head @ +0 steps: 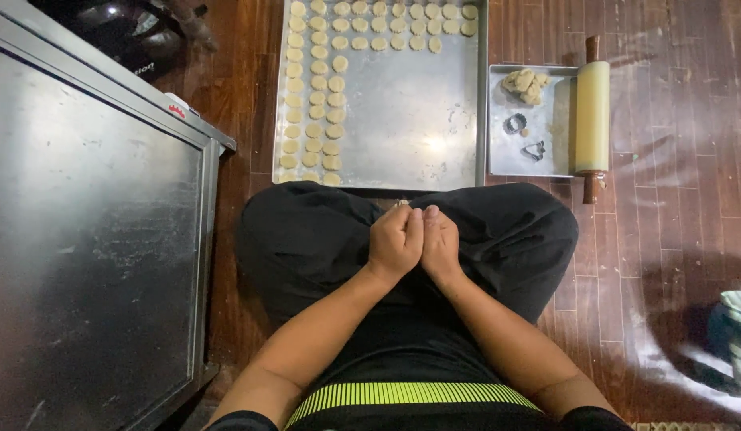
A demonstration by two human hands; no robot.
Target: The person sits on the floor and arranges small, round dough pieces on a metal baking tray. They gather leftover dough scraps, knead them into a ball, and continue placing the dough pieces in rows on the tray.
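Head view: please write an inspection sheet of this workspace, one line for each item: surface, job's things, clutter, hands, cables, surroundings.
Surface: dark wooden floor, dusted pale in places; the person sits on it.
Job's things: large metal baking tray with rows of small round dough pieces along its left and top sides; its middle is bare.
Clutter: small metal tray holding a dough lump and two cutters; rolling pin on its right edge.
Hands: left hand and right hand pressed together above the lap, fingers curled; a held thing cannot be told.
Cables: nothing seen.
Surroundings: metal cabinet at left; folded cloth at right edge.
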